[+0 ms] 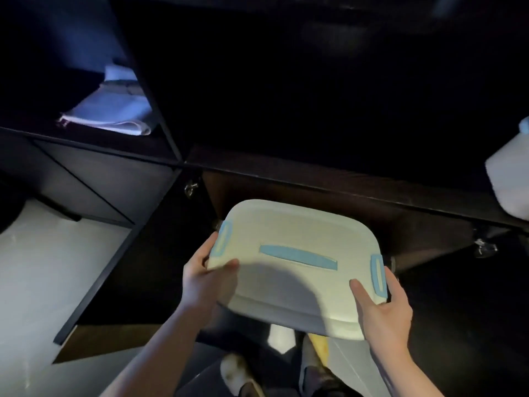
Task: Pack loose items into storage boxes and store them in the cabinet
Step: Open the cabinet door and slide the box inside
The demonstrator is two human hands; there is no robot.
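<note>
Both hands hold a pale storage box (294, 267) by its short ends, in front of the dark cabinet (286, 110). The left hand (204, 277) grips the box's near-left corner, thumb lying on the lid and fingers curled under the rim beside the left blue clip (221, 238). The right hand (382, 303) clasps the near-right corner at about 4 o'clock from the lid's middle, thumb flat on top, fingers wrapped round the side just past the right blue clip (378, 275). A blue handle (297, 257) lies flat across the middle of the lid. The box is tilted, its far edge nearest the open lower compartment of the cabinet (whether it touches the cabinet floor cannot be told).

At 10 o'clock, in an upper-left compartment, sits a stack of folded cloth (111, 110). At 3 o'clock, on the shelf edge, part of another white container (509, 179) shows. Below the box, a shoe (237, 373) stands on the floor.
</note>
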